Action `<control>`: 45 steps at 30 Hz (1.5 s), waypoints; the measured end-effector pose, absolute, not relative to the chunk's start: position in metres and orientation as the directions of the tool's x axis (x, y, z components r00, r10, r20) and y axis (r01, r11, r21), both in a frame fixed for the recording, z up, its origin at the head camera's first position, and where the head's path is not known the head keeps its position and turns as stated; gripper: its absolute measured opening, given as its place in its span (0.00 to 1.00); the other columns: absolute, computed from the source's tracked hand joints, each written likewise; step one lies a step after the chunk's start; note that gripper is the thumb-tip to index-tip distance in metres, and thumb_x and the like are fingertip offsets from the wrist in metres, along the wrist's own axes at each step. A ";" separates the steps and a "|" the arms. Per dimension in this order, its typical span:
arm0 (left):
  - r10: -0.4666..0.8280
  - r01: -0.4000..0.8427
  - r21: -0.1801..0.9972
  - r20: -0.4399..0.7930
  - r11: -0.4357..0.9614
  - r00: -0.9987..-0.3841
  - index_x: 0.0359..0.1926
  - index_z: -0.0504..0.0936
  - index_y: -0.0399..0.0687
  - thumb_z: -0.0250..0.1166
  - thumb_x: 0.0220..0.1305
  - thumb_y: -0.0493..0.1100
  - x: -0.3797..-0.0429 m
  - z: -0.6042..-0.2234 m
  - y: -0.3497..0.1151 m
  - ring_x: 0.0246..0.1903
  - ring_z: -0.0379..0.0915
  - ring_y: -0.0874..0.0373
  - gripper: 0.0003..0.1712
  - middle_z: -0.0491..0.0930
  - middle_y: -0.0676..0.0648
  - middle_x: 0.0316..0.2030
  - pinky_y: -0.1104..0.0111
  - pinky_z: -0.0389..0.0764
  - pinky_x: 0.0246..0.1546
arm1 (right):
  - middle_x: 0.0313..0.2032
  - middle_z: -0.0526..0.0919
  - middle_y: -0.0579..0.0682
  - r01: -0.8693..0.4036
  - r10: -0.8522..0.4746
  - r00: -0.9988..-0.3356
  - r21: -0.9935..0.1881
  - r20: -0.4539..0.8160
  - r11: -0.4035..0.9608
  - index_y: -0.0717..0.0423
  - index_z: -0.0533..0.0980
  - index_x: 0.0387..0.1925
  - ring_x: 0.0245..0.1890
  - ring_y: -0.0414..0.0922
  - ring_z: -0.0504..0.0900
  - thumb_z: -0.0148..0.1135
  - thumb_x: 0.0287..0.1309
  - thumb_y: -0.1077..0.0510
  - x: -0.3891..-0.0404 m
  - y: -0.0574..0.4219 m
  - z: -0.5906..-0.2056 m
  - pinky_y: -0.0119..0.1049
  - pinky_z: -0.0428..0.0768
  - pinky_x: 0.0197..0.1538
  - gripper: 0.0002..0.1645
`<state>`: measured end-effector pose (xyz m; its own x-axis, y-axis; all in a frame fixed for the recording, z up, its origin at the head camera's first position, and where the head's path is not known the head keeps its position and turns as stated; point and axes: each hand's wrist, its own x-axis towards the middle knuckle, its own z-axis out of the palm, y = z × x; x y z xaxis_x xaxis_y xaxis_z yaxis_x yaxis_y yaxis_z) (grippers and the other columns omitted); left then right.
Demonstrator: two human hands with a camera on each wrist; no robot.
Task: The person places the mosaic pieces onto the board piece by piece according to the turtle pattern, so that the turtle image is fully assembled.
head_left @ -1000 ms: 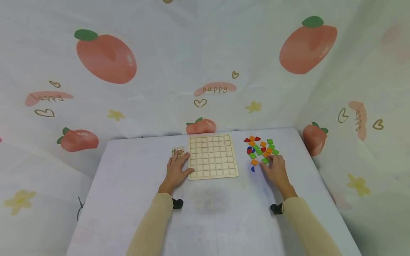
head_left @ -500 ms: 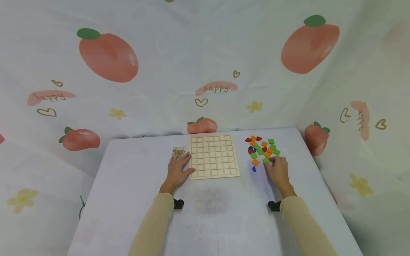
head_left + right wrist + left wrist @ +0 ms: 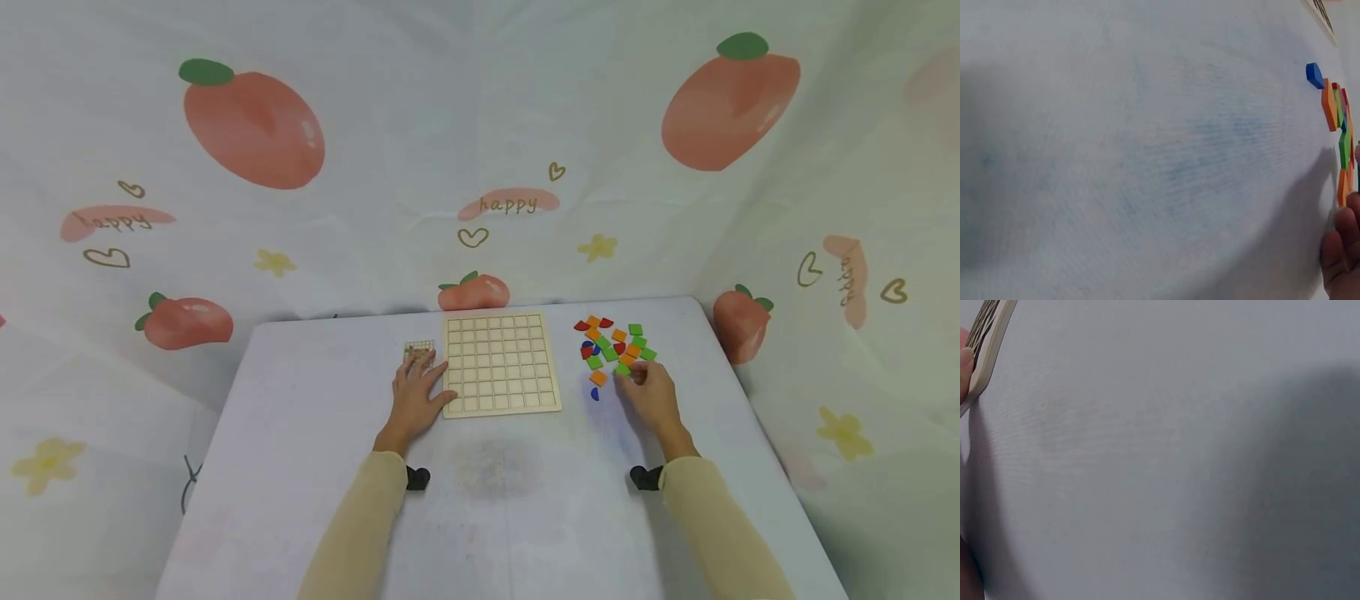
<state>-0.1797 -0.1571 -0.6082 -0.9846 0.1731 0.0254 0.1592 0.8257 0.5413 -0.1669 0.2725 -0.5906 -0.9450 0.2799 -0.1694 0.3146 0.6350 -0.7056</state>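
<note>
White surface: left hand spread across card and board; right grip pinched green tile. Only head view showed card.

A pale wooden gridded board lies flat; to its left, a partly covered printed card; right, a green square tile beside scattered red, orange, green, blue pieces

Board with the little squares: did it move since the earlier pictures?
No. Judged by the table, the board sits in the same place, shifted neither way.
</note>
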 end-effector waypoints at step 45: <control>0.184 0.107 0.533 -0.094 0.840 -0.978 0.80 0.56 0.47 0.64 0.68 0.63 -0.185 -0.599 -0.160 0.81 0.35 0.37 0.49 0.49 0.43 0.80 0.36 0.46 0.76 | 0.53 0.80 0.56 -0.145 -0.267 -0.962 -0.730 -0.053 0.668 0.59 0.79 0.56 0.51 0.51 0.79 0.66 0.67 0.54 -0.236 0.132 -0.558 0.46 0.81 0.58 0.20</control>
